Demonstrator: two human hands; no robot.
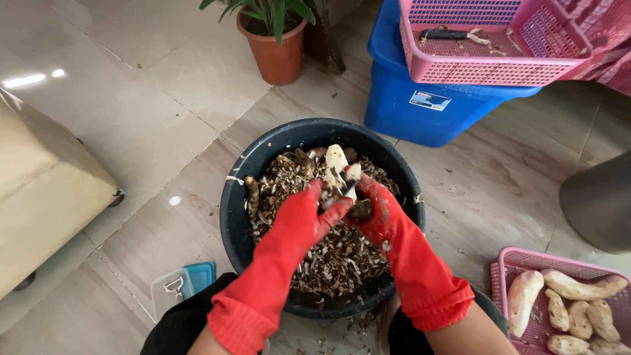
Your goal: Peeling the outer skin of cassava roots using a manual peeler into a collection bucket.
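Both gloved hands, L point(303, 220) & R point(378, 210), grip half-peeled root point(337, 165) w/ peeler over peel-filled basin point(230, 217); wet gloves risk slip, blade nicking fingers.

A single head-worn view looks steeply down, close over a black basin point(236, 217) on the tiled floor point(144, 112).

floor point(151, 112): pale glossy tiles, light reflections at left
furniture: beige cushioned seat point(39, 197) at left
plant: terracotta pot point(276, 56)
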